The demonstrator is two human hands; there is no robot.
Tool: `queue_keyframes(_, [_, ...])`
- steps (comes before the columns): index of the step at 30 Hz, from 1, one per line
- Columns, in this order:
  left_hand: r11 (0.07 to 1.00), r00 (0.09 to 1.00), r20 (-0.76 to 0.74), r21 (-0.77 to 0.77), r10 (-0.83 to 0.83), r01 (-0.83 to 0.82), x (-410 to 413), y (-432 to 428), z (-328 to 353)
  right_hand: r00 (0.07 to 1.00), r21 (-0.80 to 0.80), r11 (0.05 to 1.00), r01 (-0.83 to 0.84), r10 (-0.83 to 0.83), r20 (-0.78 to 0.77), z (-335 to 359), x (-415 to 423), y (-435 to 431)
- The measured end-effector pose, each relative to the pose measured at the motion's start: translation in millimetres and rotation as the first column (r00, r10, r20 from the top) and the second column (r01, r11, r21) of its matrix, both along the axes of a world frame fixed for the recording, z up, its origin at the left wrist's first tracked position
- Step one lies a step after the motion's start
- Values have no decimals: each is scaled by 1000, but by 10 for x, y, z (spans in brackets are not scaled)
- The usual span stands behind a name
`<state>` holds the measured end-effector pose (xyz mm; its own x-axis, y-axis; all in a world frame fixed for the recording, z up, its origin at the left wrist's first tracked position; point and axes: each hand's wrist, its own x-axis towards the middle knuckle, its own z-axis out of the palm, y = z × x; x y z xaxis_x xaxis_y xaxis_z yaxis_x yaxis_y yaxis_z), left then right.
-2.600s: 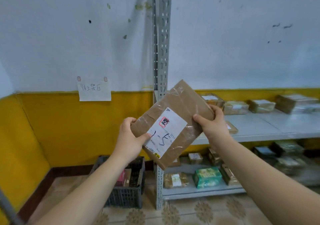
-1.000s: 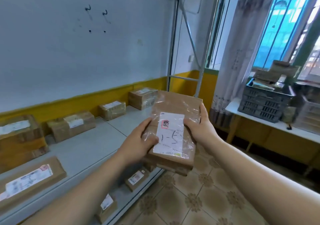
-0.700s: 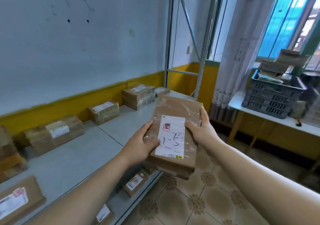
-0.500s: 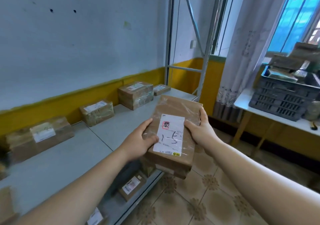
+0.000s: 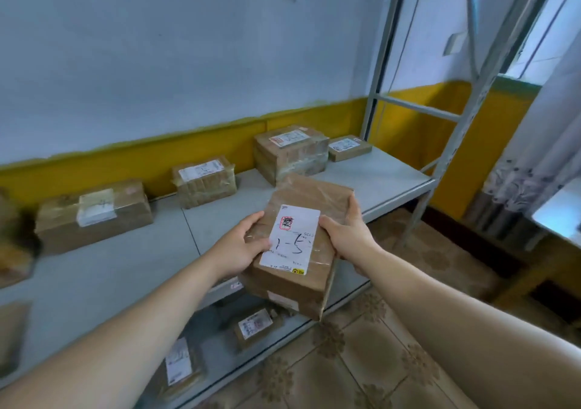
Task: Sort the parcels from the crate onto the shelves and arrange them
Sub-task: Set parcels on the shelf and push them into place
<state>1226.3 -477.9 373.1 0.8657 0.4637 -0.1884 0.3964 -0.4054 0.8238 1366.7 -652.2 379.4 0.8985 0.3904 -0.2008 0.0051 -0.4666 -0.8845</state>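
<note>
Fingers of the left hand point(image 5: 239, 251) and right hand point(image 5: 349, 239) curl round opposite long edges of the brown parcel point(image 5: 309, 202), thumbs on top, so its label point(image 5: 290, 240) marked 1-5 faces up, legible. The hands hold it in the air over the shelf point(image 5: 125, 267) front edge, likely while a slot is chosen among the shelved parcels point(image 5: 204, 182) lined along the wall.

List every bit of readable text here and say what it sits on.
"1-5": handwritten on the white label of the held parcel.
The red stamp and small print on that label: too blurred to read.
Labels on the shelf parcels: too blurred to read.
</note>
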Motion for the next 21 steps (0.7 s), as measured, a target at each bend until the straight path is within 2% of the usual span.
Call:
queue_keyframes(4, [995,996,-17,-47,83,-84,72,474,-253,995,-17,997,-78,77,-57,-272,211,586])
queue_keyframes(8, [987,991,-70,-108,111,-118,162,955,-482,980,79,992,-98,110,-164,-566,324,1061])
queue_keyframes(11, [982,989,-104,-147,104,-119,252,1224,-577,975,43,993,-108,114,-189,-759,358,1290])
queue_keyframes(14, [985,986,-134,-132,95,-113,357,1405,-560,981,-18,992,-123,119,-152,-821,483,1387])
queue_keyframes(16, [988,986,-141,-109,91,-107,407,1465,-545,984,-129,976,-175,170,-48,-777,624,1393])
queue_keyframes(18, [991,982,-149,-48,114,-122,418,1462,-546,945,-327,915,-238,295,138,-682,773,1412])
queue_keyframes(20, [982,970,-155,58,187,-180,405,1421,-594,824,-522,800,-295,490,286,-533,920,1489])
queue_keyframes(21, [970,958,-163,102,237,-222,391,1394,-619,751,-596,732,-328,585,305,-453,994,1546])
